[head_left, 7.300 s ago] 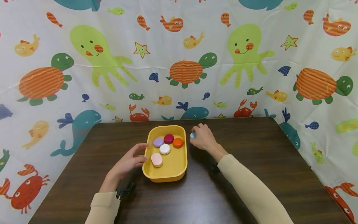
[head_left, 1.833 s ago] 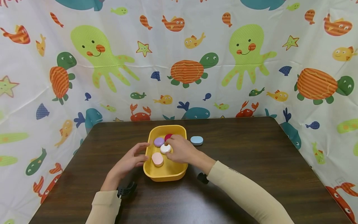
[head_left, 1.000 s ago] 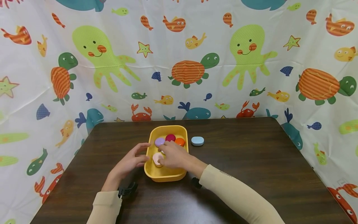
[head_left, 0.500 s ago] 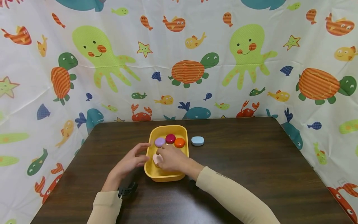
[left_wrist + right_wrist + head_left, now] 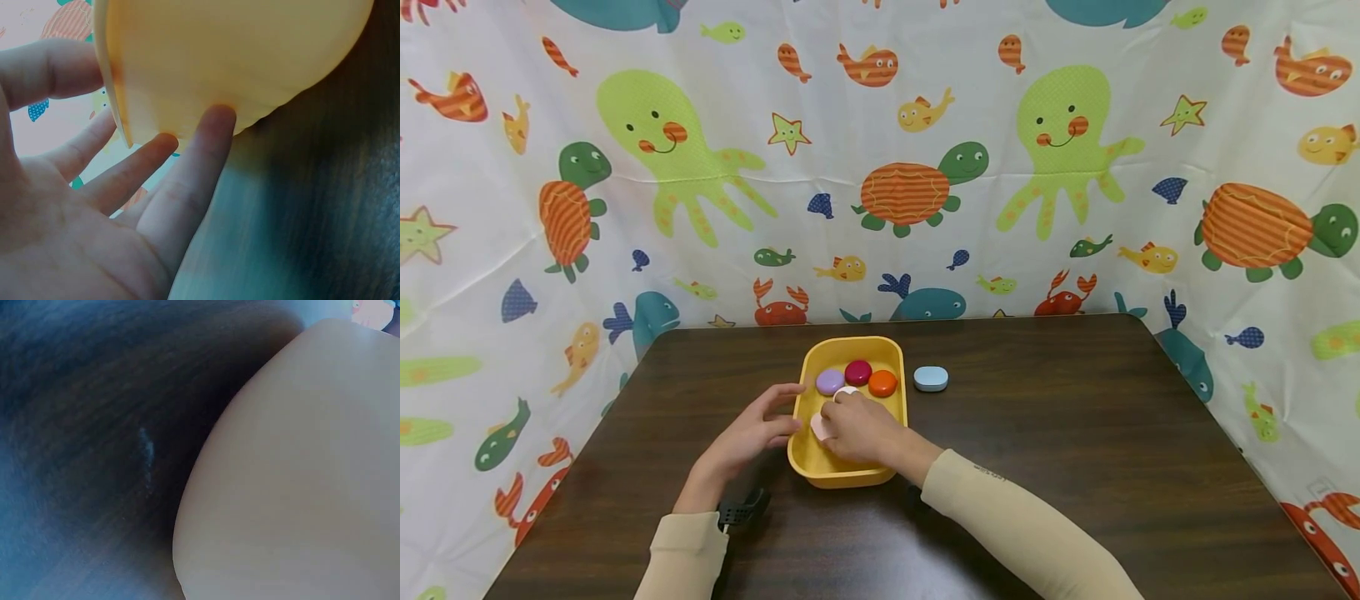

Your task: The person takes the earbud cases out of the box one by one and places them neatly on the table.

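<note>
A yellow plastic bin (image 5: pixel 842 479) stands on the table. The left hand (image 5: pixel 752 432) rests on its left side; the left wrist view shows nearly straight fingers (image 5: pixel 215 128) touching the outer wall. Inside the bin, the right hand (image 5: pixel 859 427) has curled fingers on a pale pink oval piece (image 5: pixel 819 426), whose right part they hide. Just behind that hand shows a white round piece (image 5: pixel 847 390), partly covered. Lilac (image 5: pixel 831 382), crimson (image 5: pixel 858 372) and orange round pieces (image 5: pixel 882 383) lie at the back of the bin. The right wrist view shows mostly bare skin.
A light blue oval piece (image 5: pixel 931 378) lies on the dark wooden table (image 5: pixel 1075 433), right of the bin. A white curtain (image 5: pixel 835 133) printed with sea animals hangs behind the table and along both sides.
The right hand has let go of the light blue piece beside the bin, moved left into the bin over the orange and white pieces, then onto the pink one. The left hand stays put.
</note>
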The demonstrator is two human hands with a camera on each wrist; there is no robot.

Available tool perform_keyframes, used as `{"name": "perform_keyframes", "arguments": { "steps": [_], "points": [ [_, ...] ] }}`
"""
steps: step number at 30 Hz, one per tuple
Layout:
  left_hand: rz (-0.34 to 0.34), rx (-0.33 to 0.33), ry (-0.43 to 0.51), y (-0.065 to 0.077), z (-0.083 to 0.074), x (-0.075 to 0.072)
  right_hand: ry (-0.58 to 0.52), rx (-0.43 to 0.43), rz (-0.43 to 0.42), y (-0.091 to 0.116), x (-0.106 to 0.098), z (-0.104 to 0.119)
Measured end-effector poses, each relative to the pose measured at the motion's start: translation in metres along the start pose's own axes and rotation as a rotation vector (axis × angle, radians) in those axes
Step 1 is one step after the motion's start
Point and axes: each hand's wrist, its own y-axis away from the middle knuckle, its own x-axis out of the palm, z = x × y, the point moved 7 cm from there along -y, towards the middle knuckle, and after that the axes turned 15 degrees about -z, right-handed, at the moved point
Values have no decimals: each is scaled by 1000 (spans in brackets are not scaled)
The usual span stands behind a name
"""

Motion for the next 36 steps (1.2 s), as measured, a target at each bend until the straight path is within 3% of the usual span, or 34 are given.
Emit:
{"name": "perform_keyframes", "arguments": {
  "steps": [26, 36],
  "points": [
    [0, 7, 1, 1, -1, 0, -44, 17, 12, -2, 4, -2],
    [-8, 8, -7, 1, 0, -1, -87, 22, 87, -1, 9, -1]
  ]
}}
